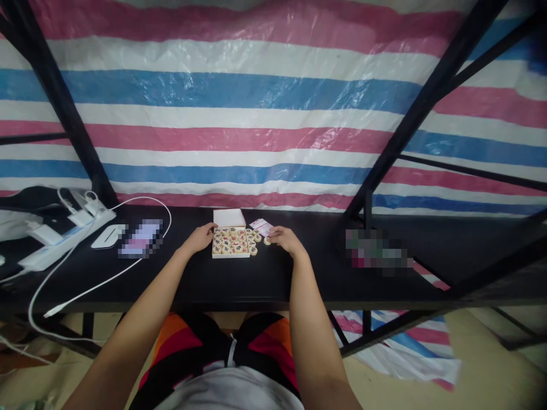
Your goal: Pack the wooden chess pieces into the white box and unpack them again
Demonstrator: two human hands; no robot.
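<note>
A small white box (231, 255) stands on the black table, filled with rows of round Chinese chess pieces (233, 242) marked in red and black. Its white lid (229, 218) stands up behind it. My left hand (200, 237) is at the box's left side, fingers closed on its upper left edge. Several loose chess pieces (253, 239) lie against the box's right side. My right hand (287, 240) is to the right of these, its fingertips closed on a single chess piece (267, 241). Just behind those fingertips lies a pink-and-white printed paper (261, 226).
At left on the black table (252, 285) are a power strip (64, 239) with chargers, a white cable (98, 280), a white flat device (108, 236) and a blurred phone (142, 238). A blurred item (378, 250) lies right. Black metal posts (410, 131) frame a striped sheet (239, 91).
</note>
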